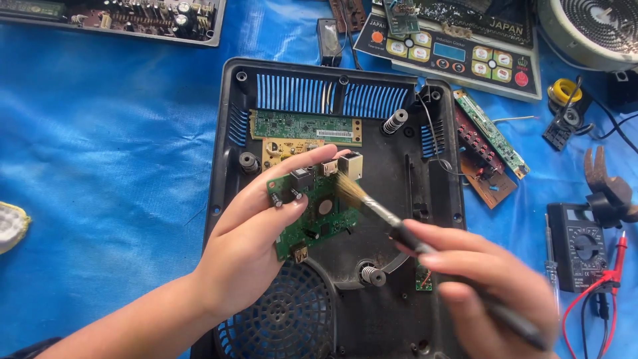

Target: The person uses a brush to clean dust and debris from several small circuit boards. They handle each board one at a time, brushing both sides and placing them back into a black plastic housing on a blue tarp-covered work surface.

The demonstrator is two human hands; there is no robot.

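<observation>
Black ribbed plastic casing (392,312), one, on crinkled blue tarp (100,166). Left hand (249,246) pinches one green circuit board (319,209) over the casing. Right hand (485,292), blurred, apparently closed around one dark-handled brush (399,229); tan bristles touch board.

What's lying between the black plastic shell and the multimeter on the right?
Head view: bare blue tarp and a screwdriver lie between the black shell and the multimeter.

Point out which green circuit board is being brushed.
The small green board held in the left hand, bristles of the right hand's brush on it. The long green board lies untouched in the black casing.
</observation>
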